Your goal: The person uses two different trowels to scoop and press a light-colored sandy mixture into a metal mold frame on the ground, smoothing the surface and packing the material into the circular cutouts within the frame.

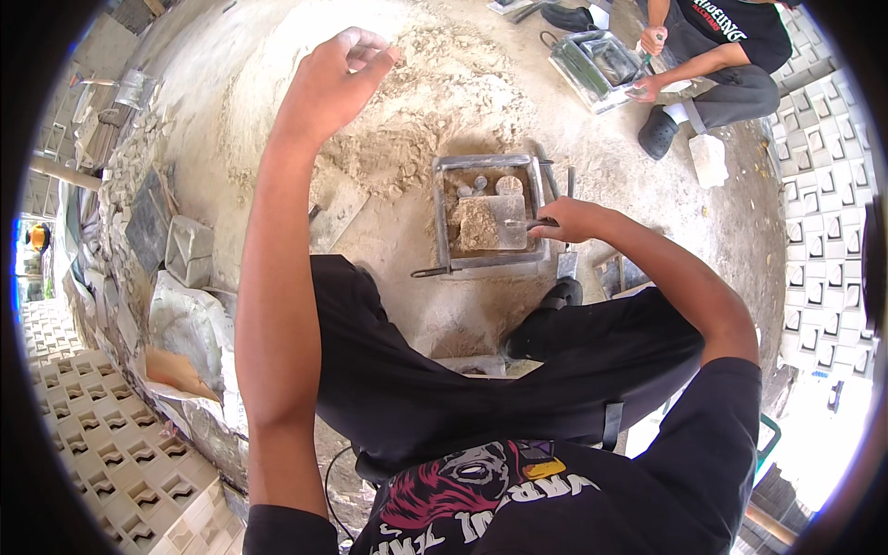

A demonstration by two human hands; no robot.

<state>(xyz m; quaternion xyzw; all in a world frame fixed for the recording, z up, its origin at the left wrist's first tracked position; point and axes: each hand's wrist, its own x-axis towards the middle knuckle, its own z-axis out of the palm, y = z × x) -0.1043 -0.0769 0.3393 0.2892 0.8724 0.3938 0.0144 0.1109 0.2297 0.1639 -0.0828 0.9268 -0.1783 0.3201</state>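
My right hand (575, 220) is wrapped round the dark handle of a trowel (511, 224). The trowel's flat metal blade lies over a square mould frame (442, 208) on the ground between my feet. Crumbly tan sand (476, 225) is heaped on and beside the blade's left part. Small round pieces (508, 187) show inside the frame behind the blade. My left hand (344, 81) is raised well beyond the frame to the left. Its fingers are curled in toward the thumb and dusted pale; what they hold, if anything, is hidden.
A loose sand pile (435, 102) spreads behind the frame. At the far right a person (712, 65) sits working at another box frame (592, 69). Patterned pale blocks (819, 213) are stacked along the right, others (111, 444) at lower left. A whitish sack (190, 319) lies left.
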